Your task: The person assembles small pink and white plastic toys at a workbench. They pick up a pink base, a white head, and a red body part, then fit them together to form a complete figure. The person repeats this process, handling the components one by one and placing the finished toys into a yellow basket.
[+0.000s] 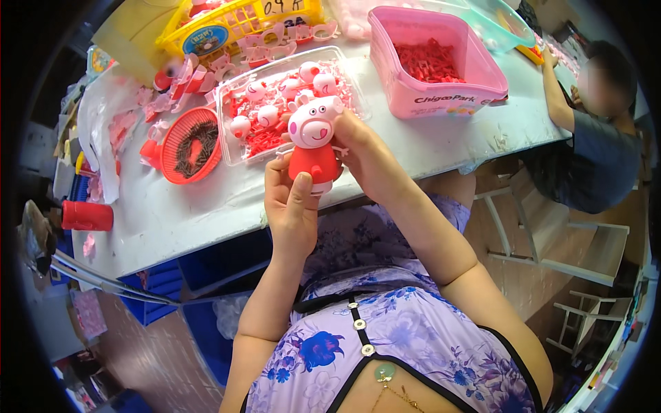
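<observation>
A pink toy pig figure (314, 132) with a red body stands upright between my hands, just past the table's near edge. My left hand (292, 210) is closed round its lower body, the thumb pressed on the red front. At the side of its head, my right hand (359, 143) grips it, with some fingers hidden behind the toy. Right behind the toy lies a clear plastic tray (224, 113) holding several pink pig heads (267, 114) and many small red and white parts (265, 141).
Left of the tray, a round red basket (167, 153) holds dark screws (196, 148). A pink tub (434, 100) of red parts stands right; a yellow basket (241, 24) is at the back. A red cylinder (88, 216) lies far left. Another person (585, 151) sits at the table's right.
</observation>
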The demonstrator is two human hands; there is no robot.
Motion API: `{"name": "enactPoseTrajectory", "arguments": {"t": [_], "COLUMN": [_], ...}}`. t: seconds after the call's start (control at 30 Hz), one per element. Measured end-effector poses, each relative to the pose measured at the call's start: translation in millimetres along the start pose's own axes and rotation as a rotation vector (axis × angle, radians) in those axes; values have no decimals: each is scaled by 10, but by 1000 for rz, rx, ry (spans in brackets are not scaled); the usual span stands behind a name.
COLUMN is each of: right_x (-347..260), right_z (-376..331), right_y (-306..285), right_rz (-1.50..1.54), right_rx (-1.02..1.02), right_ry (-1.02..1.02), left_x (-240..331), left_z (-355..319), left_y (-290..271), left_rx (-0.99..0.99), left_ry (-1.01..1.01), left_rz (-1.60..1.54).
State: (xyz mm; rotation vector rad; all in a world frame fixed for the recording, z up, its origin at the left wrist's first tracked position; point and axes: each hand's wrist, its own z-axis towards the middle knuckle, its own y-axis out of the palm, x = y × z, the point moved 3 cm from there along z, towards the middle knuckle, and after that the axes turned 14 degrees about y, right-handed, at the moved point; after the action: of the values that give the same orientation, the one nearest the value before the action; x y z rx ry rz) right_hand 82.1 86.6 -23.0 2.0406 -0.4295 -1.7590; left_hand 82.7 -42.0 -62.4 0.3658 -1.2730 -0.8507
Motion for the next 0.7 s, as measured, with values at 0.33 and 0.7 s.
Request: {"name": "enactPoseTrajectory", "arguments": {"t": [0.33,0.7], "right_x": [-98,-128], "right_z": [119,185], "right_y": [24,-20], "right_rz": [108,158], "right_rx": [66,179], "right_ry": [-100,-98], "left_x": [-32,-72], "left_z": [72,225], "left_y": [95,147], "left_rx": [-21,-21], "left_ry": [39,6], "left_rz": [49,10]}}
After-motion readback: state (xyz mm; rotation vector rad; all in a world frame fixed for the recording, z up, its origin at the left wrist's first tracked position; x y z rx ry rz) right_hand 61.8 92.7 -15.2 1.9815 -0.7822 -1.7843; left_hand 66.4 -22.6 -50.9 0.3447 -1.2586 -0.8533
